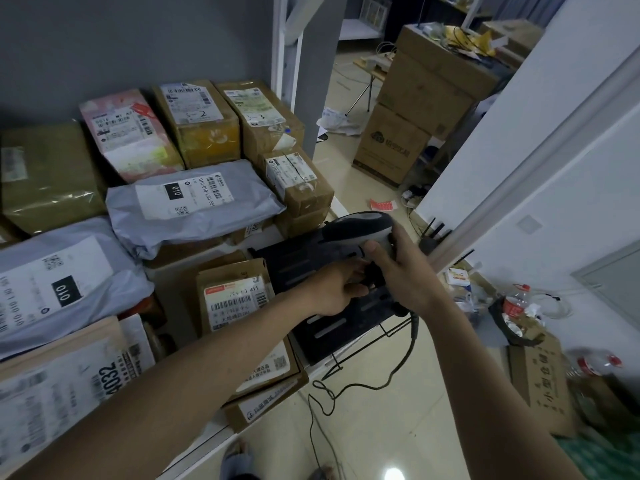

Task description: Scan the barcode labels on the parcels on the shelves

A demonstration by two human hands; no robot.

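Grey-black scanner (360, 233) sits clamped in the right hand (401, 271) off the shelf's right edge, nose aimed left — left hand (337, 289) touches its handle. Nearest label: brown box (235, 299), just left.

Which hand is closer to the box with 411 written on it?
Left. The left hand hovers just right of the 411 box, touching the scanner. The right hand grips the scanner's handle farther right.

Parcels (194, 206) crowd the shelf (207, 434); open floor (398, 427) lies right, past stacked cartons (415, 109).
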